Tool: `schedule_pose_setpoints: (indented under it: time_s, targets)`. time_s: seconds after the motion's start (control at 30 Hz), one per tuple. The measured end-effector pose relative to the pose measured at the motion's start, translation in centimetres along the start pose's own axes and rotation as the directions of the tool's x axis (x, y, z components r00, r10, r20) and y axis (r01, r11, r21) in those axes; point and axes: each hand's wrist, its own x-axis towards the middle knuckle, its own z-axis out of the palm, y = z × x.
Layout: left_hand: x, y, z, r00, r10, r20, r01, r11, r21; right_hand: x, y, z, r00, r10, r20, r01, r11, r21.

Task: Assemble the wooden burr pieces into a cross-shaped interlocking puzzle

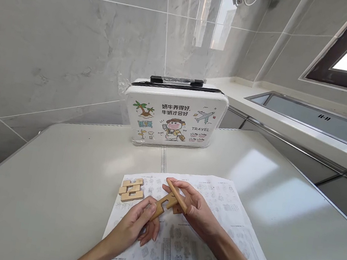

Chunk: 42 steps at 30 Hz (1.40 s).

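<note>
The left hand [136, 220] and right hand [197, 207] hold wood over a big paper [218, 197].
The left grip pinches one end of a notched wooden piece [158, 210] — the right grip is closed on a wooden stick [176, 195] across its far end. I can't tell if they are joined. Wooden blocks [132, 190] lie nearby on the paper, which is on the white desk [52, 199] — a cow case [174, 125] stands behind.

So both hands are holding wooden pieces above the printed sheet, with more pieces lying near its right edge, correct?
Not quite: the head view shows those other wooden pieces near the left edge of the printed sheet; the rest stands.
</note>
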Motion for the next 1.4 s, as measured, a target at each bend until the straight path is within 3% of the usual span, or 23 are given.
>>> schedule_pose_setpoints:
  time_s: [0.2, 0.4, 0.7, 1.4]
  targets:
    - [0.0, -0.2, -0.2, 1.0, -0.008, 0.003, 0.008, 1.0, -0.029, 0.0, -0.3, -0.3, 0.998, -0.006, 0.067, 0.005, 1.0, 0.008]
    - [0.0, -0.3, -0.5, 1.0, 0.001, 0.025, 0.0, 1.0, -0.018, 0.0, -0.8, -0.6, 0.992, 0.029, 0.127, -0.018, 0.996, -0.088]
    - [-0.1, 0.0, -0.2, 1.0, -0.004, 0.019, 0.003, 1.0, 0.015, -0.1, -0.7, -0.6, 0.991, 0.046, 0.124, -0.018, 0.975, -0.222]
    - [0.0, -0.1, -0.3, 1.0, -0.023, 0.0, 0.023, 1.0, 0.018, -0.2, -0.9, -1.2, 0.992, 0.059, 0.111, -0.017, 0.939, -0.343]
